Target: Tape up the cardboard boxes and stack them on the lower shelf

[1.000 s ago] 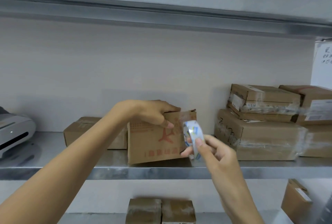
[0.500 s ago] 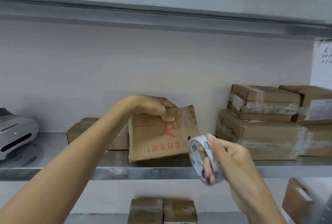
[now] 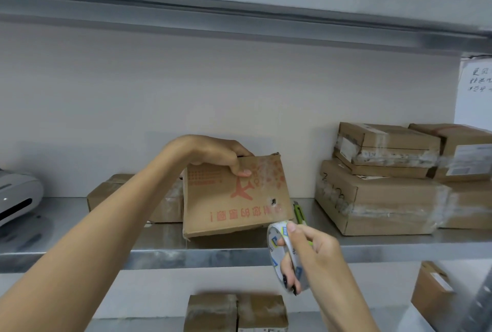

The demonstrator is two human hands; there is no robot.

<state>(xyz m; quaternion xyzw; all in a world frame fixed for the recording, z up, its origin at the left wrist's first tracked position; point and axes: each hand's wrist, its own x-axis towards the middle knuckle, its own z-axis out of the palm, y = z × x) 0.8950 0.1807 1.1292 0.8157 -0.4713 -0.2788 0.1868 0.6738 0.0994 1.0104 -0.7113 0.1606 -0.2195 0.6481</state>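
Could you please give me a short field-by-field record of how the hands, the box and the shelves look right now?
Left hand: grips the top edge of the printed box, which sits tilted on the metal shelf
Right hand: holds the tape roll, below the box's right corner
Beside box: green knife on the shelf
Right side: taped boxes, stacked
Below: two small boxes side by side

Tilted red-printed box (image 3: 234,198), tape roll (image 3: 274,249)

Green cutter (image 3: 298,211) mostly hidden behind the box (image 3: 234,198) — white device (image 3: 18,198) edge-cropped.
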